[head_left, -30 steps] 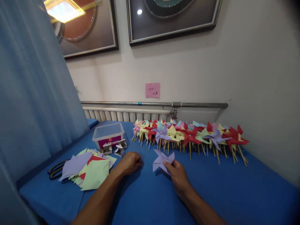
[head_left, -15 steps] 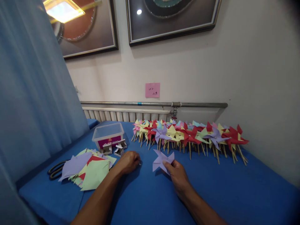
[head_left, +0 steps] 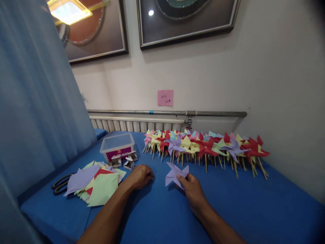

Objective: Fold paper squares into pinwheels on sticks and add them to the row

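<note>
Head view is giving me the whole blue table [head_left: 254,210], and I am reading it from the left. Well out to the left of my left hand, black scissors [head_left: 60,184] are lying beside a stack of cut paper squares [head_left: 93,184]. Just beyond that hand, small open cardboard boxes [head_left: 125,161] are sitting in front of a clear plastic tub [head_left: 117,146]. My left hand [head_left: 140,177] is resting on the cloth with its fingers curled in; it may be pinching something tiny at the fingertips, but I cannot tell what. To its right, my right hand [head_left: 191,187] is gripping a folded lilac pinwheel head [head_left: 175,173] by its lower edge, holding it just off the table. Beyond both hands, a long row of finished pinwheels on sticks [head_left: 205,147] is leaning along the wall.

I am judging this as the fastening step: the lilac head is folded but has no stick. Next, the left hand needs to meet the paper's centre squarely while the right keeps the blades gathered.
</note>
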A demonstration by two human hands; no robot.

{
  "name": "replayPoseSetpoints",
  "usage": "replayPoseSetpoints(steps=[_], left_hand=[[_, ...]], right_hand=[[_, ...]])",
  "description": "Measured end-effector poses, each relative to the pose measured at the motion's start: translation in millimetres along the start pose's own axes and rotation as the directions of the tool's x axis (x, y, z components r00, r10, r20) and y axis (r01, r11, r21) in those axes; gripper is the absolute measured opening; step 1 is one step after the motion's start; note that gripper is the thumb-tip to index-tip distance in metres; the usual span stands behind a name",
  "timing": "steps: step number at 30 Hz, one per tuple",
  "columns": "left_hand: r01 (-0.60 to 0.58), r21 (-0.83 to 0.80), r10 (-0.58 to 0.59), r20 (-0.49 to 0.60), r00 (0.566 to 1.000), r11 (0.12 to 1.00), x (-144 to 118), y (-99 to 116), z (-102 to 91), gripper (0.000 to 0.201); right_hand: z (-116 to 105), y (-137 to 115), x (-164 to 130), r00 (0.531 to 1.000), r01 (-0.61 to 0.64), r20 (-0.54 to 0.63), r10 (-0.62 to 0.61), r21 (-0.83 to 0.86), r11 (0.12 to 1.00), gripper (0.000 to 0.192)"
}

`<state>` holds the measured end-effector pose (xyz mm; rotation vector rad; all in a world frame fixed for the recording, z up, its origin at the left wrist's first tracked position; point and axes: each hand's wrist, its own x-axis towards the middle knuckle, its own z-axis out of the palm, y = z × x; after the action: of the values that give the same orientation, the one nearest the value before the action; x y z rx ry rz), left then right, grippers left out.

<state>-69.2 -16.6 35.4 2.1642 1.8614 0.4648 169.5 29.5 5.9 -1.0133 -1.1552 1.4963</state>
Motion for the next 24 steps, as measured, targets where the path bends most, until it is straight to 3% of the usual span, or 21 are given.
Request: replayPoseSetpoints(steps=[24], left_hand=[[-0.020,0.042,0.022,-0.059,0.998,0.999,0.8,-4.9,-0.2,0.025]], right_hand=[[-1.7,3.7,2.3,1.000,0.004,-0.015,-0.004,0.001,1.000,0.038]])
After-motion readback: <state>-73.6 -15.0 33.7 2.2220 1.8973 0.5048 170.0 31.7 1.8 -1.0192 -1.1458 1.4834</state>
